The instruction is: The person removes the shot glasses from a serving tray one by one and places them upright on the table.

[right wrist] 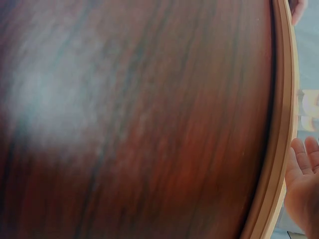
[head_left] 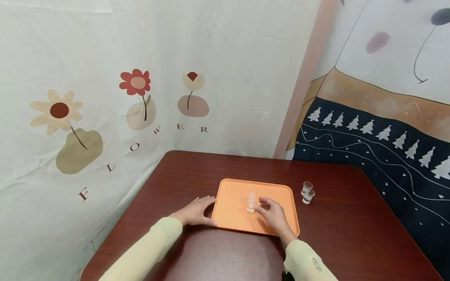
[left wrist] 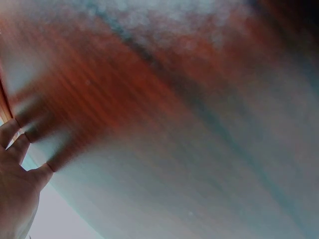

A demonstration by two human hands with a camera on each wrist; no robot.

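Two pale yellow sleeves (head_left: pixel 147 246) reach in from the bottom of the head view over a dark red-brown table (head_left: pixel 351 230). The left hand (head_left: pixel 195 211) lies flat on the tabletop with fingers straight and spread, its fingertips against the left rim of an orange tray (head_left: pixel 232 216); it grips nothing. The left wrist view, heavily blurred, shows only those fingers (left wrist: pixel 15 149) pressed to the wood. The right hand (head_left: pixel 273 214) rests over the tray's near right part, its thumb and fingers reaching toward a small clear glass (head_left: pixel 251 200) that stands upright near the tray's middle. The fingertips sit at the glass's right side, but whether they pinch it or merely touch it cannot be made out. In the right wrist view the palm (right wrist: pixel 303 186) appears relaxed with fingers loosely extended beside the tray's rim (right wrist: pixel 279 124); the glass shows there only as a pale blur.

To the right of the tray, apart from it, two more clear glasses (head_left: pixel 307 192) stand on the table, touching or nearly so. Behind the table hangs a white cloth (head_left: pixel 140 97) printed with flowers and the word FLOWER; on the right is a dark blue hanging (head_left: pixel 379 156) with white trees.
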